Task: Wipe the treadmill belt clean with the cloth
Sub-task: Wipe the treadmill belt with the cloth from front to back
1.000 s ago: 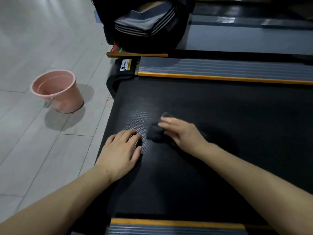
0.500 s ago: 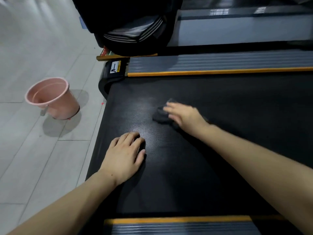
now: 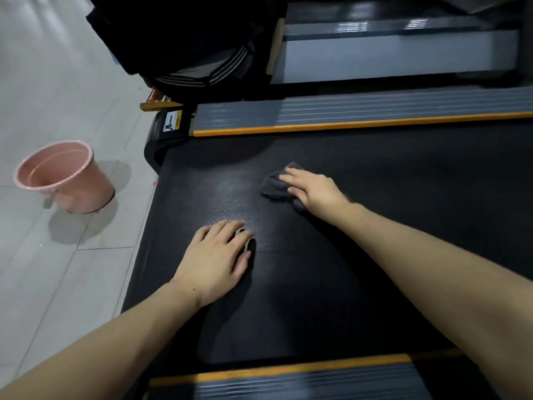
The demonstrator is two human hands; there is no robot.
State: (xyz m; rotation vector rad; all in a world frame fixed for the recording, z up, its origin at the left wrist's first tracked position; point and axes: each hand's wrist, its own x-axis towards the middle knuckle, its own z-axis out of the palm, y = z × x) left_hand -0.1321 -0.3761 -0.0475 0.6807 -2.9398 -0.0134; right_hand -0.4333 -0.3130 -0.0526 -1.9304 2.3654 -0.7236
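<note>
The black textured treadmill belt (image 3: pixel 360 226) fills the middle of the head view. A small dark grey cloth (image 3: pixel 274 184) lies bunched on it, toward the far side. My right hand (image 3: pixel 314 189) presses down on the cloth with straight fingers, covering its right part. My left hand (image 3: pixel 217 258) rests flat on the bare belt, nearer to me and left of the cloth, fingers spread a little.
Grey side rails with orange edging run along the far side (image 3: pixel 346 114) and near side (image 3: pixel 288 379) of the belt. A pink bucket (image 3: pixel 65 177) stands on the tiled floor at left. A dark striped bag (image 3: pixel 199 47) sits beyond the far rail.
My right hand has slid the cloth away from me across the belt, toward the far rail. My left hand has stayed planted in the same spot.
</note>
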